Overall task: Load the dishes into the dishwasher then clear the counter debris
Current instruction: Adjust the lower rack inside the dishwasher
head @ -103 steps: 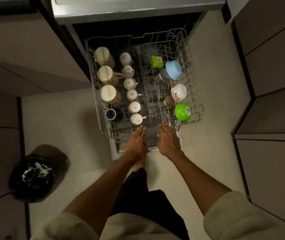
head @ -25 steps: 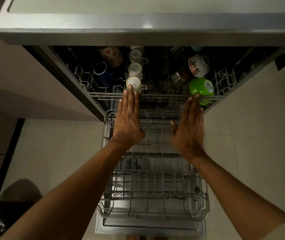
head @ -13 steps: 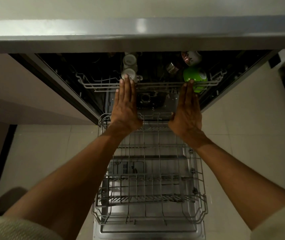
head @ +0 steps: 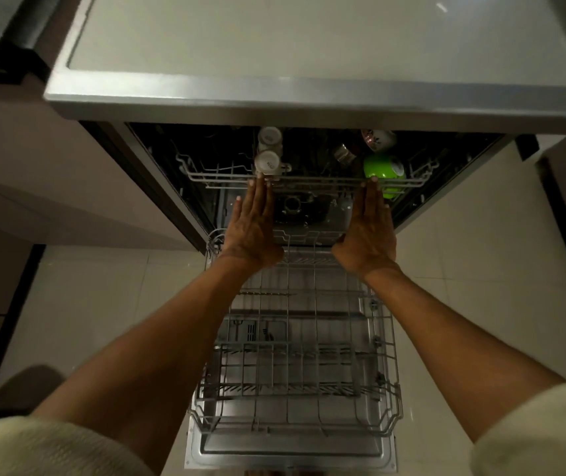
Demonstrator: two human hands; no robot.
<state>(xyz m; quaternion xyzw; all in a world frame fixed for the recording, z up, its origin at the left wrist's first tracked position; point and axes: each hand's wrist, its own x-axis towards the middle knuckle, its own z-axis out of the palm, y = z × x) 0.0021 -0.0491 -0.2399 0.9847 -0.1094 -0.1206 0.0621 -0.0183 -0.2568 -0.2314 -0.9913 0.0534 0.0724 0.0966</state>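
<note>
Both hands flat, fingers straight and pressed together, fingertips on the front rail of the upper rack [head: 309, 182]. Left hand [head: 252, 228] touches it just below a white cup [head: 267, 163]; right hand [head: 369, 231] touches it beside the green bowl [head: 383, 170]. Rack sits almost fully inside the dishwasher [head: 309, 108], under the countertop edge, with a floral cup [head: 379, 139] further back. Lower rack [head: 295, 355] is pulled out over the open door [head: 288, 455].
</note>
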